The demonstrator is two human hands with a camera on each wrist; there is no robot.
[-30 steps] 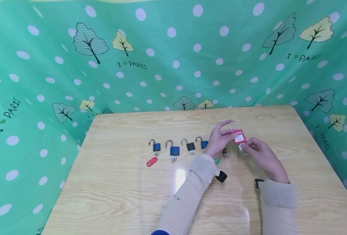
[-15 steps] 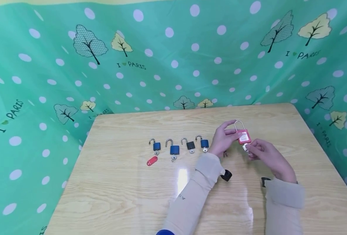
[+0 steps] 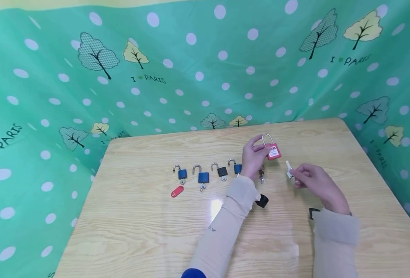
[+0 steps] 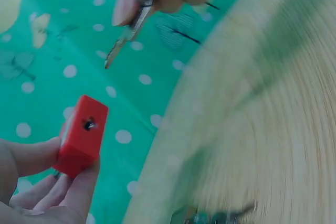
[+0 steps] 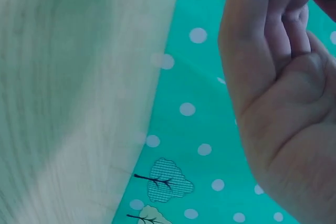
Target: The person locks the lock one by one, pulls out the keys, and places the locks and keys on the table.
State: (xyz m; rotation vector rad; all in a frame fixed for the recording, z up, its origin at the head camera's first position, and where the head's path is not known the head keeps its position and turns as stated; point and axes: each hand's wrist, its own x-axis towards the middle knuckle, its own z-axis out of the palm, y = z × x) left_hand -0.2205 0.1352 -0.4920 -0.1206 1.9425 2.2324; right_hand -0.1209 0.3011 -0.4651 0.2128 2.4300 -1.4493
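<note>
My left hand holds a red padlock by its body, with a white label facing up and the silver shackle pointing away. In the left wrist view the keyhole shows on the bottom face of the padlock. Between thumb and fingers, my right hand pinches a silver key, its blade pointing toward the lock across a gap. The right wrist view shows the palm and curled fingers of the right hand; the key is hidden there.
Left of the hands lie padlocks with raised shackles and keys in them: a blue padlock, a larger blue padlock, a black padlock and another blue padlock. A red tag and small keys rest on the table.
The key was at the padlock's bottom before and is now out of it. My left hand has moved left and slightly away with the lock, while the right hand stays near its place.
</note>
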